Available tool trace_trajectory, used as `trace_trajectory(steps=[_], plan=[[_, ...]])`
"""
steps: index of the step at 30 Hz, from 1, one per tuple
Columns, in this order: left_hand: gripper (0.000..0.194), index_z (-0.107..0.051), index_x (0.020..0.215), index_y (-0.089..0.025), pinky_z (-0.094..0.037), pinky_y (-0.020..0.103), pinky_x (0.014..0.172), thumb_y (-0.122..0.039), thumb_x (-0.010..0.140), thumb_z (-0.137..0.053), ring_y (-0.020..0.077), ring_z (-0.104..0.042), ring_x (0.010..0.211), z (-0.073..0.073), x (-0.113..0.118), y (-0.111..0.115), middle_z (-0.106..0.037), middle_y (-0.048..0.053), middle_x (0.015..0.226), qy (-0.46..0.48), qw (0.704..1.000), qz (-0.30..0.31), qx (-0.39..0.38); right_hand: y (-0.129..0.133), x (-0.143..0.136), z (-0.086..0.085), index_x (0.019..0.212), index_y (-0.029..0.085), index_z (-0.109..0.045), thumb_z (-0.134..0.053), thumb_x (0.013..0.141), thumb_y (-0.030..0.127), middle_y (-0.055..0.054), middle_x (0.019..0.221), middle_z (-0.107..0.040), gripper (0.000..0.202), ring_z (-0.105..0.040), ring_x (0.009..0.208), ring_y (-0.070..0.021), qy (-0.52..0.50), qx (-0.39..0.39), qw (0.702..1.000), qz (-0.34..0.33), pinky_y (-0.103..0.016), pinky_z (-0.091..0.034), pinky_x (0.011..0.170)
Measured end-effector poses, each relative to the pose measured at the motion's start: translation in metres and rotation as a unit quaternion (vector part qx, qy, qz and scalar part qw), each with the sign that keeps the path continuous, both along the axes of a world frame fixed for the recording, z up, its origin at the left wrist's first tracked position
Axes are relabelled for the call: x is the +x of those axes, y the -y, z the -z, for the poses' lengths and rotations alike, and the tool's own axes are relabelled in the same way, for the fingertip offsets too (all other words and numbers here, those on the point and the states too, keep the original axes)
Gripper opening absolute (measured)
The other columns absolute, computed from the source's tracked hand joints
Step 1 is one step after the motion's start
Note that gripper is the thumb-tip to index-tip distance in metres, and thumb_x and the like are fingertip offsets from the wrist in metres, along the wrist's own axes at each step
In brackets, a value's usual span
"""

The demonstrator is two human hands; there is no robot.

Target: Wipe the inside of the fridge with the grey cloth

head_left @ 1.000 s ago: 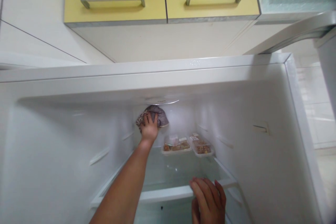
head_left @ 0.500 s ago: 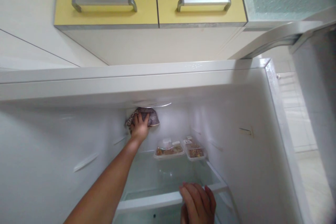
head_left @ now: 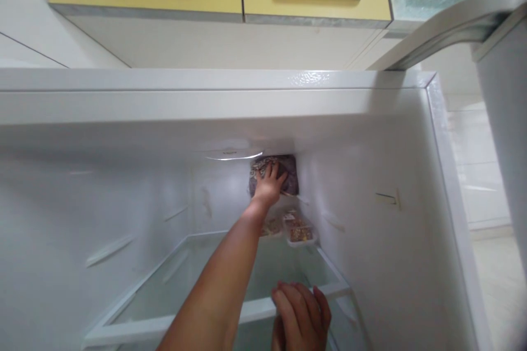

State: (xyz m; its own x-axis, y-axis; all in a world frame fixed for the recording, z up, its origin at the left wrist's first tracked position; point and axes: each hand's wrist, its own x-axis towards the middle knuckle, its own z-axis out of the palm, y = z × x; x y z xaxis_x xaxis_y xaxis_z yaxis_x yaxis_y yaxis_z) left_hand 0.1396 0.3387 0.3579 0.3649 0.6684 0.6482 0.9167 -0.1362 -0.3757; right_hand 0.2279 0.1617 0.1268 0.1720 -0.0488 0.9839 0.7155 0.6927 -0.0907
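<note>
With its fingers spread, my left hand (head_left: pixel 268 189) presses and holds a patterned brown-purple cloth (head_left: pixel 290 173) up against the back wall of a fridge, near the right corner. The forearm crosses the glass shelf (head_left: pixel 173 271). Curled over the white front edge of that shelf (head_left: pixel 257 310) is my right hand (head_left: pixel 302 315); its fingers are close together and the thumb is mostly hidden. Below the cloth, a clear food box (head_left: pixel 300 230) with brown food stands in the back right corner. Another food box (head_left: pixel 270 227) beside it is partly covered by my left arm.
The fridge door (head_left: pixel 504 82) with its curved frame stands open at the right. Yellow cabinets (head_left: pixel 313 3) with metal handles hang above the fridge. Shelf ridges (head_left: pixel 109 251) stick out from the side walls. A second glass level lies under the shelf.
My left hand has slid the cloth rightward along the back wall, from the left part to the right corner. The right hand stays on the shelf edge. The view has shifted slightly.
</note>
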Motion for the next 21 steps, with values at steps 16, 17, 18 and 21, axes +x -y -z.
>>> trace_trajectory(steps=[16, 17, 18, 21], plan=[[0.056, -0.042, 0.151, -0.034, -0.038, 0.072, 0.108, -0.022, 0.096, -0.044, 0.0388, -0.024, 0.154, 0.015, -0.102, 0.033, -0.025, 0.016, 0.168, -0.048, 0.998, -0.037, 0.028, 0.008, 0.009, 0.002, 0.112, 0.023, -0.067, -0.047, 0.085, 0.012, -0.004, 0.104, -0.077, 0.036, -0.066, 0.103, -0.0219, 0.038, -0.032, 0.999, -0.006, -0.045, -0.030, 0.111], [0.057, -0.040, 0.152, -0.033, -0.039, 0.070, 0.108, -0.024, 0.096, -0.047, 0.0397, -0.024, 0.154, 0.016, -0.115, 0.038, -0.024, 0.017, 0.168, -0.007, 0.996, -0.071, 0.049, 0.008, 0.011, 0.001, 0.113, 0.023, -0.067, -0.048, 0.085, 0.012, -0.004, 0.103, -0.077, 0.036, -0.066, 0.102, -0.0215, 0.049, -0.028, 0.998, -0.002, -0.044, -0.030, 0.111], [0.059, -0.039, 0.153, -0.033, -0.040, 0.068, 0.108, -0.028, 0.095, -0.050, 0.0404, -0.024, 0.153, 0.018, -0.127, 0.043, -0.024, 0.019, 0.168, 0.025, 0.993, -0.098, 0.066, 0.007, 0.012, 0.001, 0.113, 0.023, -0.067, -0.048, 0.084, 0.012, -0.003, 0.103, -0.077, 0.036, -0.066, 0.101, -0.0208, 0.064, -0.022, 0.998, 0.003, -0.043, -0.029, 0.112], [0.061, -0.035, 0.155, -0.030, -0.047, 0.062, 0.105, -0.037, 0.096, -0.049, 0.0417, -0.023, 0.153, 0.024, -0.160, 0.055, -0.024, 0.022, 0.166, 0.082, 0.979, -0.158, 0.101, 0.006, 0.015, 0.002, 0.114, 0.023, -0.067, -0.049, 0.084, 0.011, -0.002, 0.103, -0.077, 0.037, -0.066, 0.101, -0.0200, 0.082, -0.011, 0.996, 0.016, -0.042, -0.029, 0.112]])
